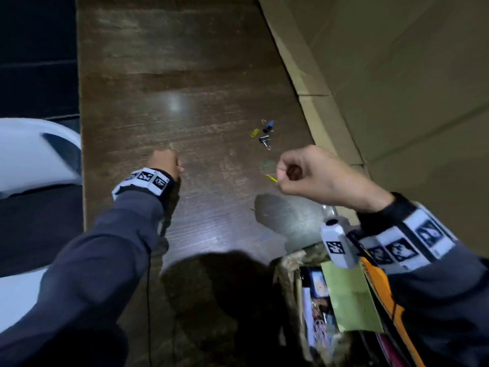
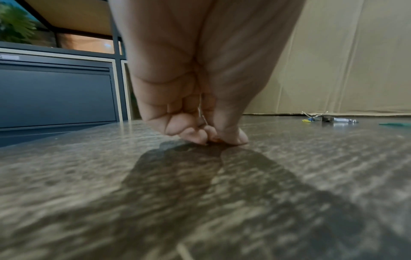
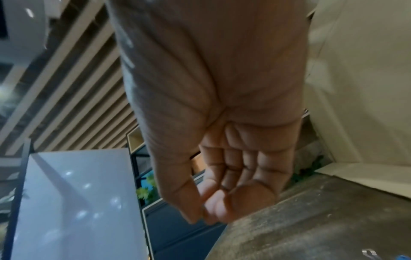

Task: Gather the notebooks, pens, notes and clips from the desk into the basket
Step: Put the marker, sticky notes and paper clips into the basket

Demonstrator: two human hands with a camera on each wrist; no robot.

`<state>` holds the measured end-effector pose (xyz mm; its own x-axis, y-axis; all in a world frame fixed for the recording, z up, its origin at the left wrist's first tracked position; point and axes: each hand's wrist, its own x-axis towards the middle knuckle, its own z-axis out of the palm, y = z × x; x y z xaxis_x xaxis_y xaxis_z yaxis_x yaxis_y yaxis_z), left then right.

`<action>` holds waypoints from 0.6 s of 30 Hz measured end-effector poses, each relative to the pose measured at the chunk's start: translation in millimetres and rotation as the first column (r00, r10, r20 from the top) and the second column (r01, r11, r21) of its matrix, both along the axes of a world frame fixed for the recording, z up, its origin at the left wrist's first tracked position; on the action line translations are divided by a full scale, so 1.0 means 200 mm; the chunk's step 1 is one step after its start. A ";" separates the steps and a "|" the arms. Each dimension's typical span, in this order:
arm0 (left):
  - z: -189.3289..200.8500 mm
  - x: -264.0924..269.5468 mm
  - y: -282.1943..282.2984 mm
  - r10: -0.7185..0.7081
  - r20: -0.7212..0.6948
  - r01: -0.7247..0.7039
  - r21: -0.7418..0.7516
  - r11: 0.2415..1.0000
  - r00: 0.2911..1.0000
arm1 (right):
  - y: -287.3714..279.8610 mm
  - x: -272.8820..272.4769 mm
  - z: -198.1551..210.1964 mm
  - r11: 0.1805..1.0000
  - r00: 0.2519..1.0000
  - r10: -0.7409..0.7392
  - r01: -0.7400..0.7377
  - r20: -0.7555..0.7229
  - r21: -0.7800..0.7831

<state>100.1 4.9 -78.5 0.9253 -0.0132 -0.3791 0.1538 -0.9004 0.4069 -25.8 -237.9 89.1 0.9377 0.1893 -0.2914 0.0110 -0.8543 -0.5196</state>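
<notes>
My left hand (image 1: pixel 177 165) reaches down to the dark wooden desk (image 1: pixel 185 75), fingertips bunched together on its surface. The left wrist view shows the left hand (image 2: pixel 213 139) pinching a thin silver wire clip (image 2: pixel 202 112) between the fingers. My right hand (image 1: pixel 281 173) hovers above the desk, curled, and pinches a yellow clip (image 1: pixel 271 178) that sticks out to the left. Its fingers (image 3: pixel 222 207) are curled against the thumb. Beyond lie a yellow clip (image 1: pixel 254 132), a blue binder clip (image 1: pixel 269 125) and a black binder clip (image 1: pixel 264 140). A green scrap (image 1: pixel 267 164) lies near the right hand.
The woven basket (image 1: pixel 288 263) stands at the bottom right under my right wrist, holding notebooks and a green sheet (image 1: pixel 349 295). A cardboard wall (image 1: pixel 397 102) runs along the desk's right side. A white chair (image 1: pixel 34 154) stands past the desk's left edge.
</notes>
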 end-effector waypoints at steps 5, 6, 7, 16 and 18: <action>0.02 -0.04 -0.02 -0.068 0.039 0.061 0.159 0.985 0.997 | -0.23 -0.45 0.02 0.971 0.979 -0.092 0.128 -0.179 0.201; 0.03 -0.06 -0.03 -0.064 0.026 0.059 0.165 0.985 0.998 | -0.26 -0.53 -0.01 0.971 0.972 -0.092 0.136 -0.218 0.197; 0.04 -0.07 -0.05 -0.053 0.005 0.052 0.165 0.985 0.999 | -0.29 -0.61 -0.07 0.977 0.965 -0.086 0.130 -0.246 0.167; 0.40 -0.43 -0.35 -0.236 0.170 0.246 -0.042 0.968 0.957 | -0.28 -0.94 -0.54 0.943 0.906 -0.058 -0.088 -0.419 -0.320; 0.51 -0.59 -0.44 -0.321 0.190 0.346 -0.114 0.931 0.928 | -0.27 -0.94 -0.59 0.936 0.910 -0.092 -0.059 -0.404 -0.347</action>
<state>-17.1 -82.9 23.7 0.9069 -0.3749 -0.1923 -0.2260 -0.8179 0.5291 -213.1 -292.7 -28.0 0.7226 -0.0082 -0.6912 -0.1525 -0.9772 -0.1478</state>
